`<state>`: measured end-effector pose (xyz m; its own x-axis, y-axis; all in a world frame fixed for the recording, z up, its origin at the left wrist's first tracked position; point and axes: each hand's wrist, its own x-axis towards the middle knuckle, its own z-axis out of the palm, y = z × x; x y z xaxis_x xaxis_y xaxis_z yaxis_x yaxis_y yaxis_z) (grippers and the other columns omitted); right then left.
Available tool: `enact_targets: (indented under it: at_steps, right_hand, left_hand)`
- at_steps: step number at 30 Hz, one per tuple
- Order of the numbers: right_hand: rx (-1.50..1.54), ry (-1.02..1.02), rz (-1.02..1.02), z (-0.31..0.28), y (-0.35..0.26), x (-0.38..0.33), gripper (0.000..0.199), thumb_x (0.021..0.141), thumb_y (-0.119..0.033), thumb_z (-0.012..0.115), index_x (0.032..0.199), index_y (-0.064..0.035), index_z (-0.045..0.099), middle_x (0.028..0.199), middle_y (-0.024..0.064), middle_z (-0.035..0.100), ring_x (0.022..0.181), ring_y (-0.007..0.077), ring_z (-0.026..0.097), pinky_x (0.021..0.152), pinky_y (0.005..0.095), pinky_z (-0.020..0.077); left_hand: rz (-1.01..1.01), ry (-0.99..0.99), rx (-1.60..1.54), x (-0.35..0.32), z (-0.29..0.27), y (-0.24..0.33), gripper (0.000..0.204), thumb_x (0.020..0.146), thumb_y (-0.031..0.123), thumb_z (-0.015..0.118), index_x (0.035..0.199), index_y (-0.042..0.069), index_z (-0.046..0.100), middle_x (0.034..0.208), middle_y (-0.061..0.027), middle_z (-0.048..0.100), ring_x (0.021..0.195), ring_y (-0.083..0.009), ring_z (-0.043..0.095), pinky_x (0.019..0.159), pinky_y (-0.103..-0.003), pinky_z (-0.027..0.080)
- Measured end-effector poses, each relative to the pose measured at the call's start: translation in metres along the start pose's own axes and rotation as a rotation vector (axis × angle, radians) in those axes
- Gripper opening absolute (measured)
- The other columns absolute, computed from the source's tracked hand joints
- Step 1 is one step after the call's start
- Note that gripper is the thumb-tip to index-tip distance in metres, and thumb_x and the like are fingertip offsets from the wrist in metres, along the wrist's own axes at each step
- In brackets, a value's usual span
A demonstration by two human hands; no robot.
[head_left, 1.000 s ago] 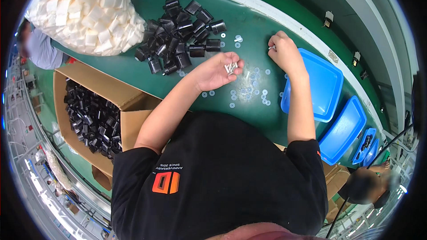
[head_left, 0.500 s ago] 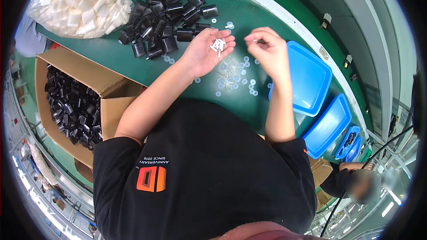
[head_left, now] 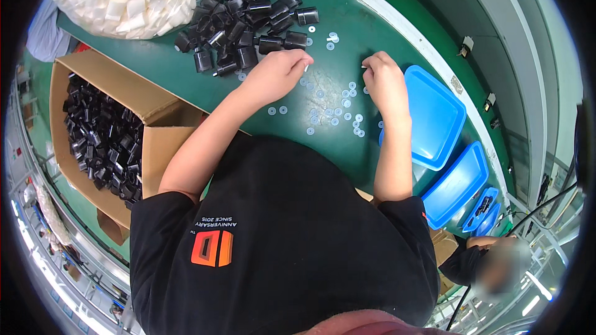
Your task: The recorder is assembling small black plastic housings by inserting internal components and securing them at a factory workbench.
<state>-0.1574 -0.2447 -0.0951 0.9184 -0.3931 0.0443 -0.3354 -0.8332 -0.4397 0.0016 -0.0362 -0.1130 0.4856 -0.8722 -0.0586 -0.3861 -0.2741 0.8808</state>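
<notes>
My left hand (head_left: 276,75) is closed with its palm turned down, close to the heap of black plastic parts (head_left: 245,18). A bit of a small white pin (head_left: 306,68) shows at its fingertips; any others are hidden inside. To the right, my right hand (head_left: 386,84) pinches another tiny white piece, apparently a pin (head_left: 364,67), just above the green tabletop. Scattered between and below both hands lie several translucent washers (head_left: 338,111). Beyond them, one white pin (head_left: 331,39) rests across a washer.
A clear bag of white blocks (head_left: 124,6) sits at the far left. Beside the table stands a cardboard box (head_left: 118,84) full of black parts. Blue trays (head_left: 434,118) line the right side of the green table (head_left: 354,18). Another person (head_left: 462,260) is at lower right.
My left hand has turned from an open palm showing several white pins to a closed, palm-down hold. The right hand has shifted slightly right and down. The whole view has moved a little.
</notes>
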Motion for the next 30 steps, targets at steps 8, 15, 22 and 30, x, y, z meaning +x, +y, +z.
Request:
enact_targets:
  at_steps: [8, 15, 22, 30]
  right_hand:
    - [0.308, 0.015, 0.166, -0.003, -0.011, 0.010, 0.023, 0.073, 0.001, 0.064, 0.096, 0.0038, 0.068, 0.082, 0.0131, 0.063, 0.070, 0.0236, 0.064, 0.067, 0.0345, 0.0533]
    - [0.527, 0.038, 0.190, 0.006, -0.023, 0.005, 0.025, 0.075, 0.002, 0.064, 0.099, 0.0045, 0.069, 0.080, 0.0073, 0.061, 0.066, 0.0122, 0.058, 0.064, 0.0253, 0.0500]
    - [0.507, 0.064, 0.167, 0.008, -0.020, -0.009, 0.022, 0.076, 0.002, 0.064, 0.097, 0.0008, 0.070, 0.079, 0.0080, 0.061, 0.068, 0.0136, 0.060, 0.065, 0.0262, 0.0504]
    - [0.533, 0.049, 0.179, 0.013, -0.024, -0.020, 0.014, 0.077, 0.004, 0.064, 0.091, 0.0027, 0.067, 0.079, 0.0053, 0.060, 0.064, 0.0090, 0.054, 0.061, 0.0241, 0.0477]
  left_hand:
    - [-0.104, -0.034, 0.139, -0.001, 0.005, 0.008, 0.021, 0.093, 0.019, 0.061, 0.102, 0.001, 0.068, 0.089, -0.0140, 0.069, 0.076, -0.0313, 0.067, 0.070, -0.039, 0.053]
    - [-0.012, -0.007, 0.612, 0.001, 0.014, 0.017, 0.021, 0.086, 0.024, 0.068, 0.094, 0.004, 0.069, 0.088, -0.0114, 0.066, 0.078, -0.0318, 0.068, 0.068, -0.043, 0.055]
    - [0.097, -0.009, 0.618, -0.008, 0.005, 0.006, 0.013, 0.082, 0.015, 0.064, 0.089, 0.004, 0.067, 0.084, -0.0111, 0.066, 0.076, -0.0318, 0.068, 0.066, -0.042, 0.056]
    - [0.189, 0.038, 0.710, -0.001, 0.010, 0.009, 0.005, 0.078, 0.008, 0.059, 0.082, 0.005, 0.062, 0.080, -0.0104, 0.063, 0.074, -0.0284, 0.068, 0.063, -0.040, 0.056]
